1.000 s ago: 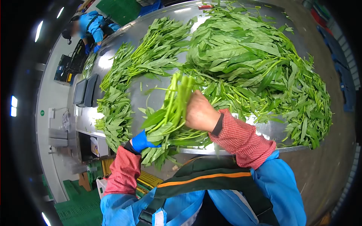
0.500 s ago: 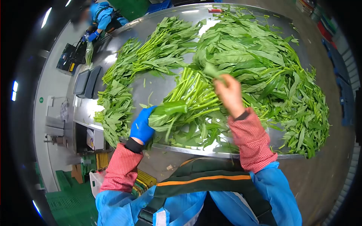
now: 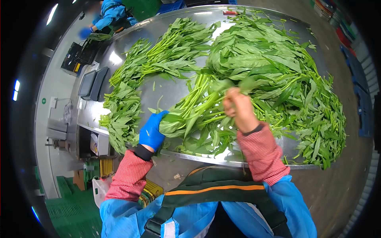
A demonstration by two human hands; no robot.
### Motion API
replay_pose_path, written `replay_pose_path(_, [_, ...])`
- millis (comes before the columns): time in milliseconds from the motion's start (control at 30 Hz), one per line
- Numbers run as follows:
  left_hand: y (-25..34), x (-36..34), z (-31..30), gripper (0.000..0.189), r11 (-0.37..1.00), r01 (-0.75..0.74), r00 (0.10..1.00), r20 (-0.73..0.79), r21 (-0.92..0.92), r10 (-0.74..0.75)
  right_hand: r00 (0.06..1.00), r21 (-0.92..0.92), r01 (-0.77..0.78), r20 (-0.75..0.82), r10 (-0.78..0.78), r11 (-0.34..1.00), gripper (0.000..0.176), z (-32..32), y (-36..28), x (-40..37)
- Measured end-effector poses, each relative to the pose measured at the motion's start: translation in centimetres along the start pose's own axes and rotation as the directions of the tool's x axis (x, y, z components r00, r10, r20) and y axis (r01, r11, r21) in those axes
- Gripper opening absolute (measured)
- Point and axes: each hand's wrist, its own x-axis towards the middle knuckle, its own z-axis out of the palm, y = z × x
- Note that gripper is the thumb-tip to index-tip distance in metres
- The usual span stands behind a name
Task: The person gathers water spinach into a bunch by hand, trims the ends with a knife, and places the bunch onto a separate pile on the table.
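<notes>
1. Head view: the left hand [image 3: 152, 133], in a blue glove, is closed around the leafy end of a bunch of greens [image 3: 194, 107]. The bunch is held low over the near part of the metal table [image 3: 158, 93], with its pale stems slanted up and away.
2. The bare right hand [image 3: 238, 109] is clenched on a few leafy stalks [image 3: 242, 84] just beside the stem end of the bunch.
3. A large heap of greens [image 3: 278, 67] is spread over the right half of the table, touching the stalks that are gripped.
4. Laid-out bundles [image 3: 127, 103] are ranged along the left edge, with more toward the far side.
5. A screen [image 3: 93, 83] is seen beyond the left edge of the table, and a co-worker in blue [image 3: 109, 10] at the far corner.
</notes>
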Motion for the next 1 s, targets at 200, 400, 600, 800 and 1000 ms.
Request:
replay_pose_path(200, [1.6, 0.7, -0.6, 0.051, 0.962, -0.127, 0.986, -0.078, 0.242, 0.149, 0.992, 0.495, 0.11, -0.001, -0.126, 0.862, 0.025, 0.0, -4.3, -2.0])
replay_pose_path(400, [-0.7, 0.2, -1.0, 0.065, 0.897, -0.09, 0.995, -0.005, 0.433, 0.103, 0.918, -0.413, 0.336, -0.056, -0.392, 0.846, 0.022, -0.3, -5.5, -2.0])
replay_pose_path(600, [1.9, 1.6, -0.7, 0.08, 0.825, -0.16, 0.987, 0.061, 0.542, 0.152, 0.652, -0.815, 0.551, 0.555, -0.517, -0.179, 0.018, 5.4, -0.9, -0.4])
replay_pose_path(800, [1.7, 1.4, -0.6, 0.083, 0.836, -0.14, 0.988, 0.019, 0.531, 0.153, 0.777, -0.736, 0.585, 0.387, -0.496, 0.342, 0.01, 3.3, -0.3, 0.1])
replay_pose_path(1000, [-0.7, 0.5, -1.0, 0.081, 0.808, -0.12, 0.991, 0.017, 0.576, 0.135, 0.977, 0.027, 0.214, -0.004, -0.214, 0.976, 0.011, -2.6, -4.7, -0.7])
